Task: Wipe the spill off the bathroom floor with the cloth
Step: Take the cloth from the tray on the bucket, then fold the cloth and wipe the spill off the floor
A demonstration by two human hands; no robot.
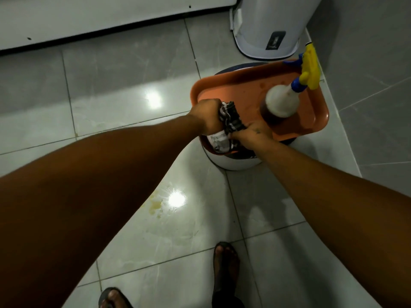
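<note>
Orange tray (224, 91) atop white bucket (231, 163); spray bottle (282, 101) on tray; white bin (266, 25) behind.

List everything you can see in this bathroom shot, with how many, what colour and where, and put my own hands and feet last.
cloth: one, black and white checked, twisted between both hands over the bucket
spill: one, yellowish, on the floor between the forearms
bucket: one, white, on the floor under the tray
tray: one, orange, resting on top of the bucket
spray bottle: one, brown liquid, blue and yellow trigger, on the tray
bin: one, white, by the wall at top right
floor: grey glossy tiles
left hand: closed on the cloth
right hand: closed on the cloth
feet: two, in dark sandals, bottom edge
</note>
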